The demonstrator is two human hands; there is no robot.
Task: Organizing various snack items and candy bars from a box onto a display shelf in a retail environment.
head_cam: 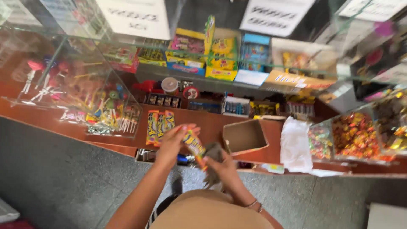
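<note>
At centre frame my left hand (171,144) pinches the upper end of a bright yellow-and-orange candy packet (195,146), fingers curled. My right hand (224,167) clasps its lower end together with a grey cloth (214,154). Just right, an open brown cardboard box (245,136) sits on the reddish wooden surface (203,121).

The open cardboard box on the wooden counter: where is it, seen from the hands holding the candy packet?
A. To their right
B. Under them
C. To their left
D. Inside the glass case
A: the open cardboard box sits on the wooden counter, right of both hands and the candy packet.
</note>
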